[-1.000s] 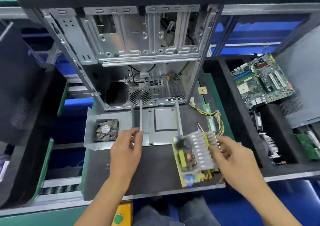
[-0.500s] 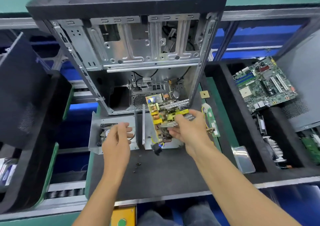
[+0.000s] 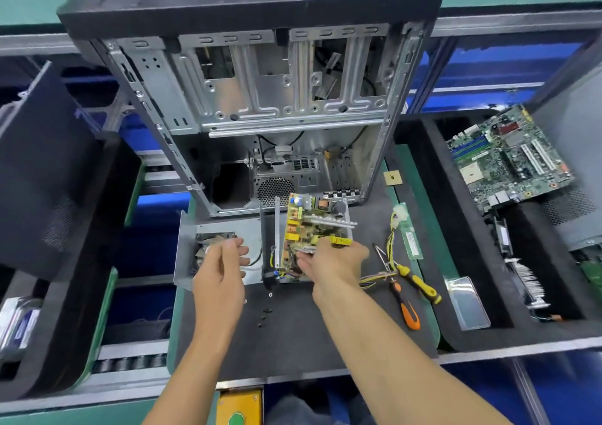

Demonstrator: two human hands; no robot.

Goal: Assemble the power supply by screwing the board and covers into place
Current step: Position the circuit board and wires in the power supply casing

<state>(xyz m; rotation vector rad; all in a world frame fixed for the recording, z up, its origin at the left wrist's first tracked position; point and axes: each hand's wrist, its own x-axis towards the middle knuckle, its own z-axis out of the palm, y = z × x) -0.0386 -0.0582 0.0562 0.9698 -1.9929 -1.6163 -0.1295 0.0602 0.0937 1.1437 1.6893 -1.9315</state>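
**Board lowered into the power supply case**

The left hand [image 3: 221,270], fingers loosely curled and holding nothing, hovers over the fan [image 3: 208,245] end of the metal case [image 3: 185,255] mid-mat. The right hand [image 3: 332,261] pinches the circuit board [image 3: 312,225], which half a second ago hung raised and now sits in the case, ready for screwing. Loose screws [image 3: 264,314] lie nearer the mat's front edge. The hand hides the board's seating.

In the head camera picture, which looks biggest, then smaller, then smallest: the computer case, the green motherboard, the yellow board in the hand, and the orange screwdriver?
1. Computer case, by far.
2. Green motherboard.
3. Yellow power supply board, though it sits nearer, so its rank against the motherboard is unsure.
4. Orange screwdriver.
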